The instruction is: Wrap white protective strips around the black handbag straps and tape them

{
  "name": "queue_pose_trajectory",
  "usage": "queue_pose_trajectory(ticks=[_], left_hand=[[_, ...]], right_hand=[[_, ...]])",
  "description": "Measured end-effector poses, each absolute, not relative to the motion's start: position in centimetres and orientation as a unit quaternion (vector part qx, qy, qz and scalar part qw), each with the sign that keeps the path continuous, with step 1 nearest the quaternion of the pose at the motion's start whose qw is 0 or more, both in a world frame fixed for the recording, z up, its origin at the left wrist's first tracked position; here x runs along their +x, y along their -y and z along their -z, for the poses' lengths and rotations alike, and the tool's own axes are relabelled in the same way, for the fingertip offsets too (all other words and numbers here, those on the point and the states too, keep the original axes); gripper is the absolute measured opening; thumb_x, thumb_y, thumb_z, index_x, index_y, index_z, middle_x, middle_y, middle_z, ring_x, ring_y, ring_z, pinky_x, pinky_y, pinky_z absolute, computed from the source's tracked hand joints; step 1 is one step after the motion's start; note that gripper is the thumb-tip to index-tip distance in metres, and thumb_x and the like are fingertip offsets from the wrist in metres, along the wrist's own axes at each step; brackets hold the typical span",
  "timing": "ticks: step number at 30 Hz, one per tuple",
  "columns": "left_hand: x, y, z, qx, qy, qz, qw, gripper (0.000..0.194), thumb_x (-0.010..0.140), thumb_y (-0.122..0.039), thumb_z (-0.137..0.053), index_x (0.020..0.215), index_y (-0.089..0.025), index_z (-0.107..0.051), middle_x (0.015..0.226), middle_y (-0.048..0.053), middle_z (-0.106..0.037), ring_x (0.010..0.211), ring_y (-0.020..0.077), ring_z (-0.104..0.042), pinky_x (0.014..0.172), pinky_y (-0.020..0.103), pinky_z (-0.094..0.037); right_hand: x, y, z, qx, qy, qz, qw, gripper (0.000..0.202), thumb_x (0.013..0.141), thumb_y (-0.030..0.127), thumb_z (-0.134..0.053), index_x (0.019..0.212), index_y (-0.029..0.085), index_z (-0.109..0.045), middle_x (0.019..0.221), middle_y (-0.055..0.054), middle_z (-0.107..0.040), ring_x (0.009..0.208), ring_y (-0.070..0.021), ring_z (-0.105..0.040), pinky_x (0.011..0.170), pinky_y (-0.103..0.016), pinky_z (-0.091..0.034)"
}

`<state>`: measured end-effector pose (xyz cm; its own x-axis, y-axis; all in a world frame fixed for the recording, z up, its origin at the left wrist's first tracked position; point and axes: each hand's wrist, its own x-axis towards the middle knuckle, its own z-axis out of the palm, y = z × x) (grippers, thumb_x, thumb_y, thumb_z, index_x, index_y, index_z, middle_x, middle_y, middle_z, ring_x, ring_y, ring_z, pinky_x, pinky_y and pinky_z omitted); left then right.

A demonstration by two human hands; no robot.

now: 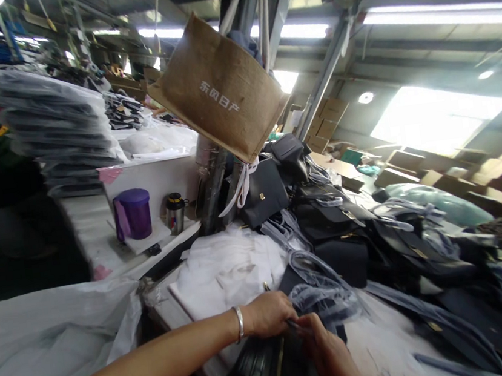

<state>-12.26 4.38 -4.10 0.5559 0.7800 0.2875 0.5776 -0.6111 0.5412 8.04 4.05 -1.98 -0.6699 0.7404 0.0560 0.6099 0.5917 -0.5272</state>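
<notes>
At the lower middle, a black bag (255, 373) with a gold-coloured zip lies on the table edge. My left hand (271, 313), with a silver bangle at the wrist, is closed above the bag. Right beside it, my right hand (318, 338) is closed too, its fingertips almost meeting the left ones. Between them is a small dark piece, too blurred to name. A plastic-wrapped strap (323, 295) lies just behind my hands, and a pile of white sheets (233, 263) is beyond the left one.
Black bags (327, 209) with wrapped straps are heaped at the right. A brown bag (220, 88) hangs from a post. A purple container (135, 214) and a flask (175, 212) stand at the left. Behind is a wrapped stack (51, 127), with a person at the far left.
</notes>
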Motion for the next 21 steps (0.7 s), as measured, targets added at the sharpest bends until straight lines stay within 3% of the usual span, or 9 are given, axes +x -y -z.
queue_pose_trajectory(ticks=[5, 11, 15, 17, 19, 21], left_hand=[[-12.5, -4.6, 5.6, 0.852, -0.399, -0.276, 0.196, 0.015, 0.082, -0.022, -0.063, 0.090, -0.026, -0.074, 0.097, 0.003, -0.075, 0.095, 0.0216, -0.066, 0.086, 0.029, -0.047], [-12.4, -4.3, 5.6, 0.849, -0.415, -0.268, 0.190, 0.016, 0.085, -0.023, -0.059, 0.091, -0.023, -0.073, 0.096, 0.005, -0.074, 0.096, 0.0246, -0.064, 0.089, 0.033, -0.046], [-12.4, -4.0, 5.3, 0.843, -0.432, -0.256, 0.192, 0.015, 0.085, -0.023, -0.058, 0.090, -0.023, -0.071, 0.097, 0.006, -0.073, 0.096, 0.0262, -0.063, 0.088, 0.035, -0.045], [-12.2, -3.7, 4.9, 0.842, -0.433, -0.258, 0.192, 0.014, 0.085, -0.023, -0.057, 0.089, -0.021, -0.070, 0.094, 0.007, -0.073, 0.095, 0.0263, -0.063, 0.087, 0.035, -0.045], [-12.0, -3.3, 4.5, 0.842, -0.428, -0.267, 0.190, 0.013, 0.085, -0.020, -0.056, 0.086, -0.020, -0.069, 0.089, 0.008, -0.072, 0.090, 0.0256, -0.064, 0.083, 0.033, -0.046], [-11.7, -3.2, 4.4, 0.839, -0.422, -0.285, 0.189, 0.015, 0.086, -0.015, -0.053, 0.085, -0.018, -0.068, 0.090, 0.009, -0.071, 0.087, 0.0244, -0.064, 0.077, 0.031, -0.047]], right_hand=[[8.6, -4.2, 2.2, -0.392, 0.895, -0.164, 0.135, 0.011, 0.092, 0.021, -0.038, 0.095, 0.023, -0.048, 0.075, -0.003, -0.072, 0.063, -0.0202, -0.070, 0.051, -0.023, -0.042], [9.0, -4.0, 2.8, -0.352, 0.927, -0.024, 0.125, 0.015, 0.095, 0.024, -0.040, 0.080, 0.025, -0.044, 0.056, 0.001, -0.066, 0.048, -0.0207, -0.067, 0.042, -0.024, -0.028], [9.3, -4.1, 3.0, -0.372, 0.921, -0.021, 0.110, 0.017, 0.098, 0.030, -0.038, 0.082, 0.025, -0.044, 0.054, 0.002, -0.065, 0.048, -0.0207, -0.067, 0.041, -0.024, -0.030], [9.1, -4.1, 2.5, -0.400, 0.909, -0.048, 0.111, 0.015, 0.098, 0.032, -0.038, 0.087, 0.025, -0.044, 0.060, 0.002, -0.068, 0.053, -0.0200, -0.069, 0.044, -0.023, -0.036], [8.7, -4.2, 2.1, -0.392, 0.911, -0.061, 0.116, 0.011, 0.093, 0.031, -0.048, 0.100, 0.023, -0.045, 0.079, -0.002, -0.073, 0.066, -0.0200, -0.072, 0.052, -0.023, -0.045], [8.0, -4.4, 2.1, -0.364, 0.925, -0.028, 0.103, 0.039, 0.080, 0.028, -0.062, 0.114, 0.021, -0.044, 0.099, -0.008, -0.072, 0.077, -0.0223, -0.072, 0.059, -0.025, -0.051]])
